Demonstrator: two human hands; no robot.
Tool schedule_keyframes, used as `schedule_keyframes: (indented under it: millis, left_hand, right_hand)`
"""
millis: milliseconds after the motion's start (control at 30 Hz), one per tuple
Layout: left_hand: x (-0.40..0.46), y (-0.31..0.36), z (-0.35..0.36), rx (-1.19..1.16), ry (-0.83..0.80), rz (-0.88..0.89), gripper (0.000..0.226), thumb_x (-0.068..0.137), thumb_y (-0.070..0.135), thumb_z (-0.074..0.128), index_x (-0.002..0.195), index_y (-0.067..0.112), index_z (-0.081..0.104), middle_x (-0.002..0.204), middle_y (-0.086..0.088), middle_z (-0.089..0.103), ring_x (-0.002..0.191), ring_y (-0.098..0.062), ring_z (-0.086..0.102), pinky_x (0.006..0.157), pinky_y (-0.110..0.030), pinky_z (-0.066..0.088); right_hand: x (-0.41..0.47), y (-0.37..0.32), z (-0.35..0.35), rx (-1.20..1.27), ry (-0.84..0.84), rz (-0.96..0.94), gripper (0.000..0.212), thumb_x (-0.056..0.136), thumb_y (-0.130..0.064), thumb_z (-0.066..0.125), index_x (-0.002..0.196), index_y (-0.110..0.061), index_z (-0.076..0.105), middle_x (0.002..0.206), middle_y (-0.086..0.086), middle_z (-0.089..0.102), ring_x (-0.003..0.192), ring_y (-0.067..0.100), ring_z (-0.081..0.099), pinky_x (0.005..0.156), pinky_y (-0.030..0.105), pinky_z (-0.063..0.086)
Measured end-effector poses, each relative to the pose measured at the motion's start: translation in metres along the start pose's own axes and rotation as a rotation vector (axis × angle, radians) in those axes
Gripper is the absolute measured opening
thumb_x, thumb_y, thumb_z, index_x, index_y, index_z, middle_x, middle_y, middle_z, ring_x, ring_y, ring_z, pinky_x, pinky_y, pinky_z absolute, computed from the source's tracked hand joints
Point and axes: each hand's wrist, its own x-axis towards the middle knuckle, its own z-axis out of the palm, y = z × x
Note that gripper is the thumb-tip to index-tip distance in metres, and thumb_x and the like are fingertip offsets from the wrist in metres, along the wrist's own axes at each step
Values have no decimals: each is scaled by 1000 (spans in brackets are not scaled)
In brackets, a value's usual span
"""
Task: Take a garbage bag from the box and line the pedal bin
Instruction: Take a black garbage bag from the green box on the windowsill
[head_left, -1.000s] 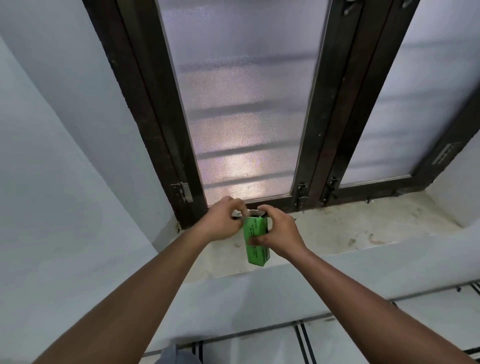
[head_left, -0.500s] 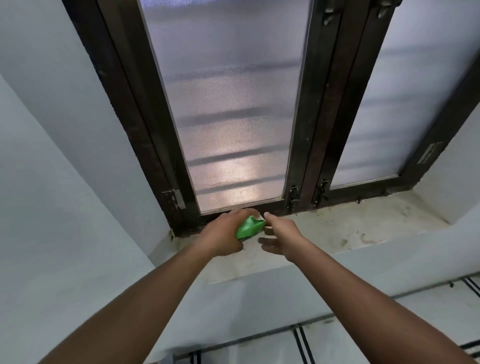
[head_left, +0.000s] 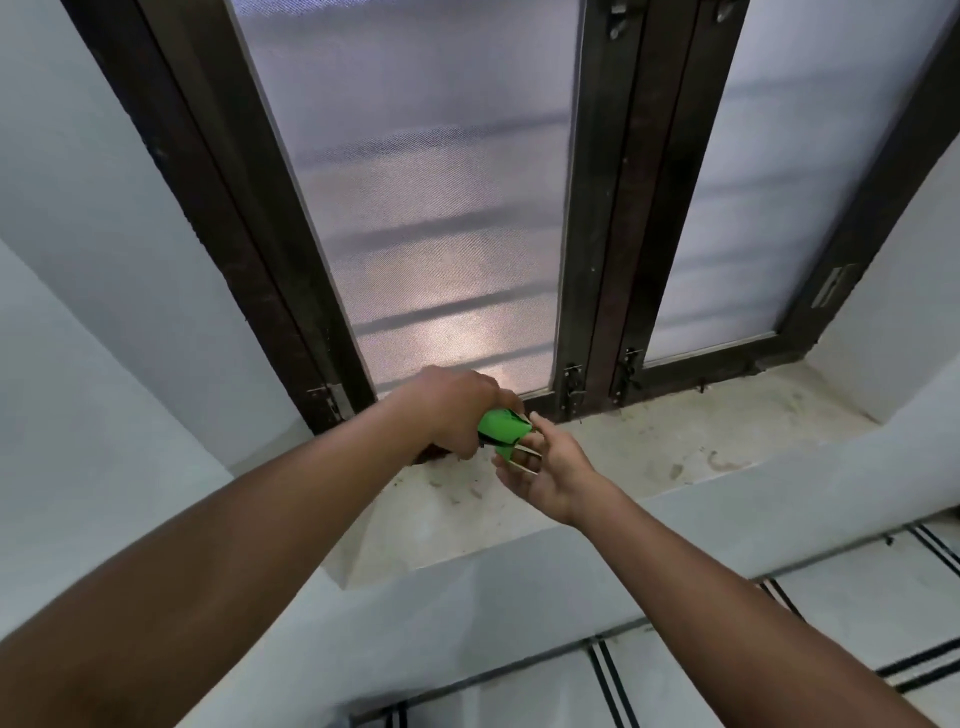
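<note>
My left hand (head_left: 451, 410) grips the tilted green box (head_left: 503, 427); my right hand (head_left: 540, 462) waits, fingers loose, at its flap. The bag may snag or tumble onto the windowsill (head_left: 675, 447).

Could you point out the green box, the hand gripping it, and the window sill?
Green box (head_left: 503, 427), head view, on its green side.
Left hand (head_left: 451, 410), head view, on its back.
Sill (head_left: 675, 447), head view, on a bare stretch.
</note>
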Motion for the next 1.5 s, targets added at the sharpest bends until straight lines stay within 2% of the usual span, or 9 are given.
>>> schedule_keyframes:
  millis: [100,300,500,867,1133,1233,1333,1433,1500]
  left_hand:
    - [-8,-9,0,10,-6,-6,88,71,30,73,149,50,37,130,13,62,114,-19,60,69,-32,47]
    - [-10,-4,-9,148,-63,26,79,67,40,71,142,49,47,105,10,66,93,-19,62,68,-32,49]
    - [-9,-10,-15,153,-120,11,66,63,53,74,127,41,59,84,11,61,80,-16,62,69,-31,53]
    - [-13,-64,25,42,-51,-139,65,72,58,67,136,51,53,109,7,65,106,-21,56,82,-35,50]
    - [-15,-50,145,-223,-1,-453,72,82,43,73,148,31,45,142,-3,46,131,-31,37,101,-46,39]
    - [-17,-32,162,-280,243,-533,69,80,47,75,140,24,49,135,-4,47,123,-29,41,97,-45,42]
    - [-12,-7,156,-871,514,-575,46,89,44,71,127,19,63,114,-1,60,106,-22,56,87,-36,48]
    - [-3,17,139,-1752,250,-643,36,99,44,61,119,16,70,112,-7,72,96,-27,67,82,-38,50]
    - [-2,23,136,-1954,197,-671,32,99,42,61,114,16,73,116,-11,74,98,-29,64,84,-41,49]
  right_hand:
    - [1,0,3,-67,-65,10,52,95,-47,63,123,-3,67,107,16,65,85,29,67,87,38,57]
    - [-1,9,18,-218,-77,22,44,99,-45,53,121,-13,71,120,13,72,92,27,68,75,33,55]
    - [3,12,22,-163,-96,38,43,100,-48,52,115,-12,70,107,11,73,84,27,69,70,32,54]
    - [5,3,-9,-111,-98,-10,35,80,-32,85,103,-10,72,110,13,62,78,19,66,64,23,61]
    - [-6,7,-25,-58,-30,107,35,96,-28,63,123,-4,61,103,21,63,73,28,68,63,32,63]
    - [-10,12,-21,-87,-67,125,33,102,-28,54,127,-7,60,111,22,67,80,30,70,65,33,61]
    - [-10,17,-15,-104,-101,79,27,106,-22,45,127,-16,61,122,22,65,91,34,67,68,36,60]
    - [-8,23,-8,-175,-145,36,30,108,-20,39,131,-18,59,135,23,59,109,38,63,78,43,59]
    - [-10,26,-3,-203,-144,10,29,108,-20,43,132,-16,59,136,23,56,115,40,62,83,45,59]
